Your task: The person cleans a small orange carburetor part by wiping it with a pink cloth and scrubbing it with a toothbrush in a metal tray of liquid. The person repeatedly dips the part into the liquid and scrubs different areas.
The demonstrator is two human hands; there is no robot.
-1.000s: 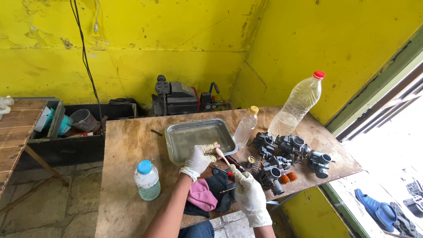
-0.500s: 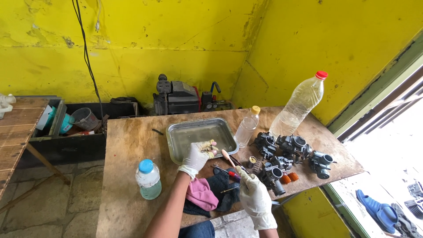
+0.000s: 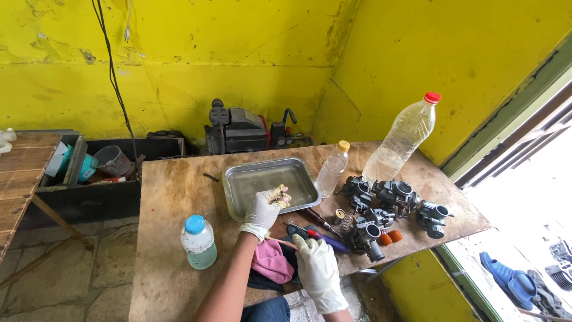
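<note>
Since the frame 0.5 s ago the right hand (image 3: 319, 271) has been drawn back toward the near edge, w/ the thin stick now low at approx. 6 o'clock; the left hand (image 3: 264, 209) is unchanged at the tray.

Largest first: the wooden surface (image 3: 173, 197) is seen against yellow walls. At 2 o'clock a tall clear bottle w/ red cap (image 3: 400, 143) is stood upright. The metal tray (image 3: 238, 185) is placed at centre, holding shallow liquid. A cluster of dark carburettors (image 3: 387, 206) is spread at 3 o'clock. A small blue-capped bottle (image 3: 198, 243) is stood at 8 o'clock, a small yellow-capped bottle (image 3: 332, 169) just beside the tray at 1 o'clock. A pink rag (image 3: 271, 262) is laid at 6 o'clock.

Left fingers, gloved, are curled round a small pale part (image 3: 277, 194) over the tray's near rim. Right fingers are closed on the stick (image 3: 280, 241); the exact pinch can't be told.
</note>
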